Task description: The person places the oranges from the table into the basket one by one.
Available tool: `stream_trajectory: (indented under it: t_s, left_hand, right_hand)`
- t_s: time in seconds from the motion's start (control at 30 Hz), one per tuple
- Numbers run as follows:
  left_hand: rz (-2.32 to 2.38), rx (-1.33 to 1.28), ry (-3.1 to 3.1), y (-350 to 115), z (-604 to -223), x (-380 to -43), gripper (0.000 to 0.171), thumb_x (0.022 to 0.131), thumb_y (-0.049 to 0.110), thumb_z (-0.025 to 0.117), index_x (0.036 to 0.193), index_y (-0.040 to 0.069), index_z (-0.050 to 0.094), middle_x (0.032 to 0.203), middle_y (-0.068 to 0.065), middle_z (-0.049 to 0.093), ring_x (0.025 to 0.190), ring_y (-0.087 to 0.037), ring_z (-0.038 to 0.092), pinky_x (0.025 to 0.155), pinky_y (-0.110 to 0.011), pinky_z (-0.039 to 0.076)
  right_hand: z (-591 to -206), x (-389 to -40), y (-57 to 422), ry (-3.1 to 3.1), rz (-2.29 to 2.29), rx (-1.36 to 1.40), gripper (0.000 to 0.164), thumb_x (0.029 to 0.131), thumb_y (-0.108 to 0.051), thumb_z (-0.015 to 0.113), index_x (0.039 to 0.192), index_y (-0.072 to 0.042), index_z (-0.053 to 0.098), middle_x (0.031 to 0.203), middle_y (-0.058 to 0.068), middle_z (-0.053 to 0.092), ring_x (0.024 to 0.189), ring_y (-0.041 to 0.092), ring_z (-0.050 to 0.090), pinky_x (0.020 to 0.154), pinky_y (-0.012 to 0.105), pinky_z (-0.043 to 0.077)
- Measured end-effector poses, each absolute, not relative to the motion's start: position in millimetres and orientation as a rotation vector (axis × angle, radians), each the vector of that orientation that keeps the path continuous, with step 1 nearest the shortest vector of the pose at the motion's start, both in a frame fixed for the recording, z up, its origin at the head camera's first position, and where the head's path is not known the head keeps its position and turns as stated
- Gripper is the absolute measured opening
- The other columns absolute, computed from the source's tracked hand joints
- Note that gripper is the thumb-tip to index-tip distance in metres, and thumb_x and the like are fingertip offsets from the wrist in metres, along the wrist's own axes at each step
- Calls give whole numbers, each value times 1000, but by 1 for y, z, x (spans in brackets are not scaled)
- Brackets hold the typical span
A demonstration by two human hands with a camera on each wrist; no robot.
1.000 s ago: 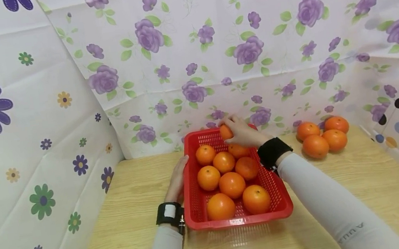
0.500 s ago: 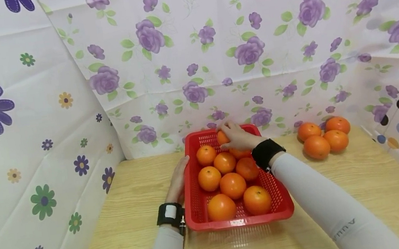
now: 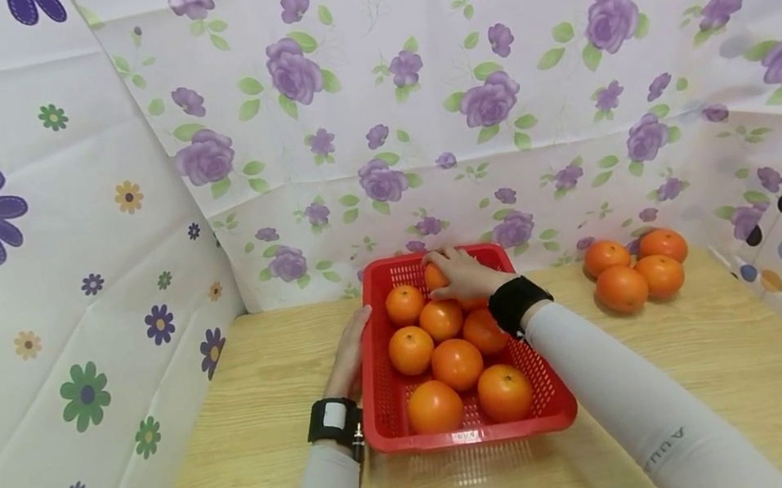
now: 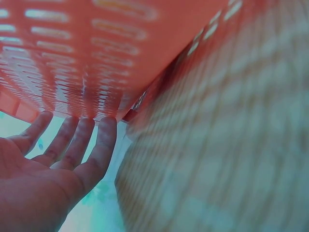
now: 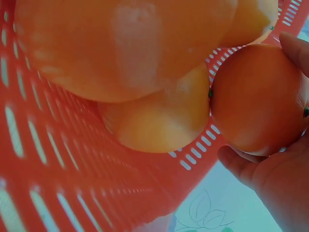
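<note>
A red plastic basket [image 3: 526,427] with slotted walls stands on the table, holding several oranges [image 3: 456,365]. At its far end my right hand [image 3: 468,277] grips an orange [image 3: 435,275], low inside the rim. In the right wrist view, thumb and fingers lie on either side of that orange [image 5: 258,99], close beside other oranges [image 5: 159,116]. My left hand [image 3: 348,354] is at the basket's left wall. Its fingers [image 4: 104,145] are extended up to the slotted wall in the left wrist view, palm turned toward the basket.
Several more oranges [image 3: 622,288] lie grouped on the wooden table [image 3: 274,424] at the back right. A flowered sheet [image 3: 374,114] hangs behind the table, and another patterned sheet [image 3: 74,319] borders the left side.
My right hand has moved down and slightly left with the orange, from above the far rim into the basket. The left hand stays at the basket's left wall.
</note>
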State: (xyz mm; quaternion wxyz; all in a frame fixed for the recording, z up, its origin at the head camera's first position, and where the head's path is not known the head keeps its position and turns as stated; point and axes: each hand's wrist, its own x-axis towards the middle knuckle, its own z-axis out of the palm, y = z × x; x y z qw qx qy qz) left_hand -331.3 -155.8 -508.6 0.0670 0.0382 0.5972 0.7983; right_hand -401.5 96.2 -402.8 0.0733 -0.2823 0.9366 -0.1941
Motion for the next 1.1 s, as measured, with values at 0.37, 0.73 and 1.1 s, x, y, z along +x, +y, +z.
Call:
stream_trajectory:
  t_s: [0.37, 0.73, 1.1]
  left_hand:
    - [2403, 105, 1820, -157, -510, -332, 64, 104, 58, 53, 154, 19, 44, 152, -9, 52, 138, -31, 52, 106, -46, 51]
    - [2391, 114, 1800, -158, -509, -330, 61, 106, 56, 50, 154, 19, 42, 152, -10, 52, 138, -33, 52, 102, -47, 54]
    - [2388, 125, 1816, -158, -511, -331, 63, 105, 56, 51, 154, 17, 44, 151, -12, 53, 138, -33, 52, 105, -44, 52]
  right_hand:
    - [-407, -401, 90, 2816, -556, -802, 69, 101, -20, 66, 158, -10, 30, 158, 26, 22, 145, 53, 26, 120, 65, 26]
    - [-403, -395, 91, 2793, -647, -787, 68, 102, -22, 70, 159, -12, 35, 159, 29, 19, 143, 51, 29, 116, 64, 34]
    - [-406, -397, 90, 2814, -607, -774, 71, 104, -25, 66, 163, -15, 29, 162, 29, 15, 143, 50, 29, 115, 64, 36]
